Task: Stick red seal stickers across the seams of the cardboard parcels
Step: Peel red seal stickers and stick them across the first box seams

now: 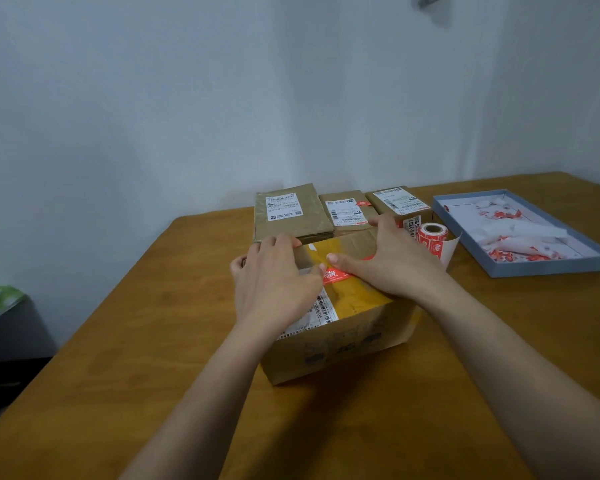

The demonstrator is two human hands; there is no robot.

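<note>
I have both hands on top of the big cardboard box (340, 327) that sits in the middle of the wooden table (118, 341). My left hand (274, 275) lies flat on the box's left side, fingers spread and fairly straight, its fingertips reaching the far edge and its thumb meeting the red sticker (335, 276). My right hand (392, 259) lies flat on the box's right side, fingers straight and apart, thumb pointing left onto the yellow tape (347, 299) that runs along the top seam. Neither hand is curled round anything; both press down. The red sticker lies across that taped seam, between my two thumbs, part of it under my right hand.

Behind the box, three smaller brown parcels (293, 213) stand in a row near the wall, each with a white shipping label; the middle one (347, 211) carries a small red sticker of its own. Just right of the box is the roll of red stickers (432, 237), with a strip of white backing curling off it. Farther right of the box lies a shallow blue tray (548, 270) holding crumpled white and red backing scraps (513, 233).
</note>
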